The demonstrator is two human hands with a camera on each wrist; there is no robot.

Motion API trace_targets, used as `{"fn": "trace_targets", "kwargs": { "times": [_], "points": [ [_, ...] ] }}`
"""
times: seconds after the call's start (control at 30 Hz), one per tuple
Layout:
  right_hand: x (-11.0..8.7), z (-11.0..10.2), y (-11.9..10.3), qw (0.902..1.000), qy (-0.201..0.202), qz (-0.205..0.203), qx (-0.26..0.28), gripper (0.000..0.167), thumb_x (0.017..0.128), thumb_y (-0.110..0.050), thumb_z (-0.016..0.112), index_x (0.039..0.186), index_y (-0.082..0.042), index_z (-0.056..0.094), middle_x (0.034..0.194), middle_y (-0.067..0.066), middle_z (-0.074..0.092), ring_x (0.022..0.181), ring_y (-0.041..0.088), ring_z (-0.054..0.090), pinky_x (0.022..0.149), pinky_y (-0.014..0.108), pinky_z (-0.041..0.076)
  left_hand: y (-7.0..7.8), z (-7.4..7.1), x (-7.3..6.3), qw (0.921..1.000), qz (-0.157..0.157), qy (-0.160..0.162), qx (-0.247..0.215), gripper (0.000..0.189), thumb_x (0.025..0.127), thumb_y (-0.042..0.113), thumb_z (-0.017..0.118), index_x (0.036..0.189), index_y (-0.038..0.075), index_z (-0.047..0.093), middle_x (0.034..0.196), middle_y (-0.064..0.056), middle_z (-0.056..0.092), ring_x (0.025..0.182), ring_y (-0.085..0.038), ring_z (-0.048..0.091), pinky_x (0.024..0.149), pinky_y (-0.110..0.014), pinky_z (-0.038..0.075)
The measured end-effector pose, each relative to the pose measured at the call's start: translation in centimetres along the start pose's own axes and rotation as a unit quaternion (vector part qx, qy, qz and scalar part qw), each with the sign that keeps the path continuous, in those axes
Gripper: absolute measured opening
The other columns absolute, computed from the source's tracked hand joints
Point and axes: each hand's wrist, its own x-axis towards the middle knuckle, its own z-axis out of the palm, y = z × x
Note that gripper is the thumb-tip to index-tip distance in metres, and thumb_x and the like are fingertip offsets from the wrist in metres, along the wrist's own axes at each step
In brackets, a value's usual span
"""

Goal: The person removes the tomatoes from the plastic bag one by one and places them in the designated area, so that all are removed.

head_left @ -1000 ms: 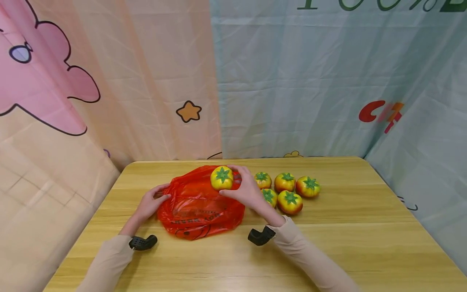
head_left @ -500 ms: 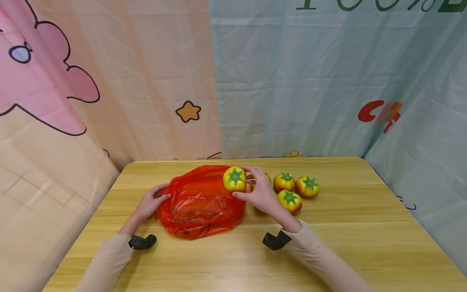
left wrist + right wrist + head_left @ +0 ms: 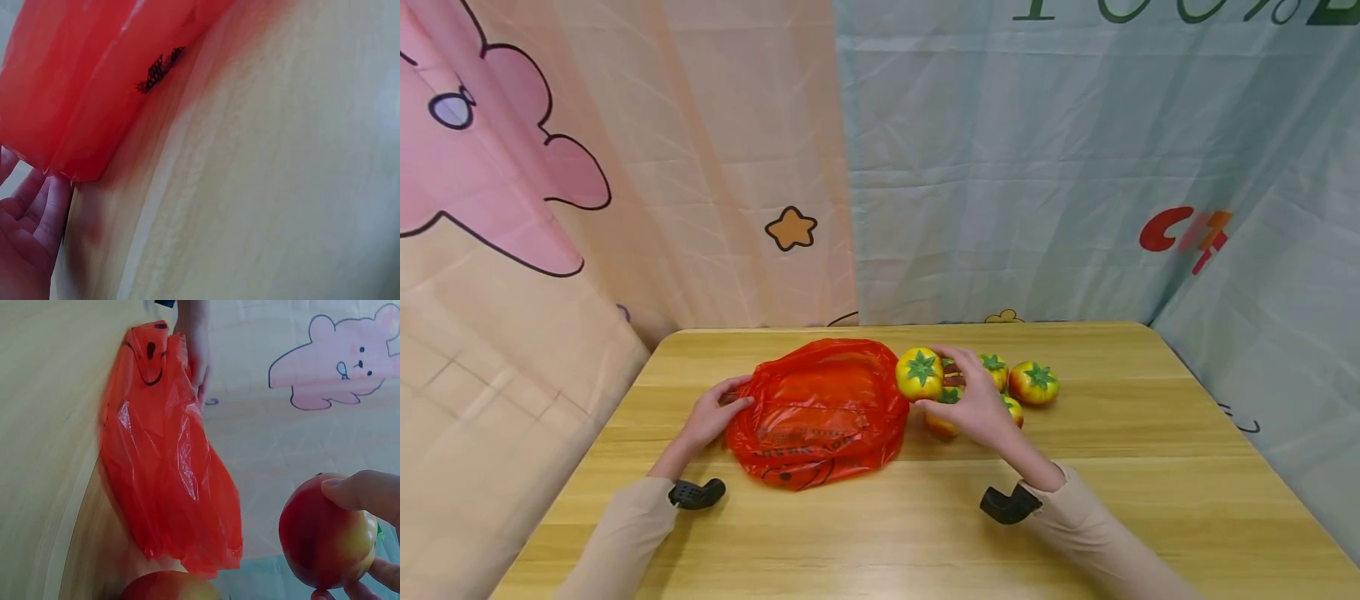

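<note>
A red plastic bag (image 3: 820, 408) with dark printing lies on the left half of the wooden table. My left hand (image 3: 709, 417) holds its left edge; in the left wrist view the fingers (image 3: 55, 209) reach the bag's edge, their tips partly hidden by it. Just off the bag's right side, my right hand (image 3: 973, 404) grips a yellow and red tomato (image 3: 917, 374) with a green star-shaped top. Up close in the right wrist view, the thumb lies on that tomato (image 3: 319, 534) and fingertips show beneath it.
Several more tomatoes, one of them a red and yellow tomato (image 3: 1034, 383), sit on the table (image 3: 1135, 467) behind and beside my right hand, some partly covered by it. A printed curtain (image 3: 985, 183) hangs beyond the table's far edge.
My right hand has moved right with the tomato, from over the bag to beside it, and now covers part of the other tomatoes. My left hand has stayed at the bag's edge.
</note>
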Motion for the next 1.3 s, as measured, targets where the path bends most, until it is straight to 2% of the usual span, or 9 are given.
{"fn": "trace_targets", "kwargs": {
  "times": [0.27,0.57,0.9,1.0,1.13,1.2,1.3],
  "points": [
    [-0.9,-1.6,1.1,0.9997,0.007,-0.012,-0.018,0.073,0.071,-0.015,0.085,0.136,-0.01,0.051,0.124,0.014,0.05,0.104,0.031,0.058,0.089,0.05,0.052,-0.2,0.0,0.0,1.0,0.002,-0.005,-0.001,0.05,0.097,0.022,0.057,0.14,-0.001,0.046,0.136,-0.027,0.051,0.114,-0.037,0.055,0.076,-0.01,0.046],
    [-1.5,-4.0,2.3,0.9995,0.024,0.009,-0.02,0.073,0.072,-0.011,0.084,0.137,-0.008,0.05,0.126,0.017,0.048,0.105,0.033,0.058,0.087,0.048,0.053,-0.3,0.0,0.2,0.9998,-0.001,-0.009,-0.02,0.05,0.097,0.021,0.057,0.14,-0.002,0.045,0.137,-0.028,0.05,0.115,-0.037,0.055,0.076,-0.011,0.047],
    [-2.7,-6.5,4.1,0.9988,0.022,0.018,-0.039,0.07,0.076,-0.014,0.082,0.138,-0.007,0.049,0.128,0.017,0.047,0.105,0.029,0.055,0.09,0.049,0.051,-0.5,0.0,0.1,0.9998,0.011,0.0,-0.016,0.049,0.096,0.02,0.059,0.138,-0.002,0.047,0.13,-0.028,0.055,0.111,-0.034,0.057,0.077,-0.012,0.048],
    [-3.2,-7.2,4.7,0.9982,0.024,0.013,-0.053,0.07,0.075,-0.014,0.082,0.137,-0.007,0.05,0.127,0.015,0.048,0.103,0.024,0.055,0.089,0.037,0.054,-0.8,0.0,0.2,0.9998,0.008,0.0,-0.016,0.049,0.096,0.02,0.059,0.139,-0.002,0.047,0.131,-0.028,0.054,0.11,-0.032,0.057,0.076,-0.013,0.048],
    [-3.8,-8.1,5.5,0.9979,0.026,0.01,-0.059,0.071,0.074,-0.013,0.083,0.137,-0.007,0.05,0.127,0.014,0.049,0.101,0.008,0.053,0.084,0.015,0.05,-0.8,0.1,0.2,0.9999,0.006,-0.003,-0.012,0.05,0.096,0.019,0.058,0.139,-0.003,0.045,0.132,-0.029,0.053,0.111,-0.033,0.057,0.074,-0.014,0.049],
    [-4.1,-8.6,6.0,0.9981,0.025,0.009,-0.056,0.07,0.074,-0.012,0.082,0.137,-0.006,0.05,0.128,0.014,0.048,0.1,0.0,0.051,0.083,0.01,0.048,-0.5,0.1,0.1,0.9999,0.005,-0.006,-0.008,0.049,0.097,0.018,0.057,0.139,-0.004,0.045,0.131,-0.03,0.052,0.11,-0.033,0.057,0.074,-0.014,0.049],
    [-4.5,-9.2,6.5,0.9984,0.024,0.006,-0.051,0.07,0.075,-0.011,0.082,0.137,-0.004,0.049,0.128,0.015,0.047,0.1,-0.005,0.049,0.084,0.009,0.047,0.6,-0.1,-0.3,0.9999,0.002,-0.007,-0.008,0.047,0.097,0.013,0.056,0.138,-0.007,0.045,0.13,-0.031,0.052,0.107,-0.033,0.057,0.073,-0.014,0.049]
  ]
}}
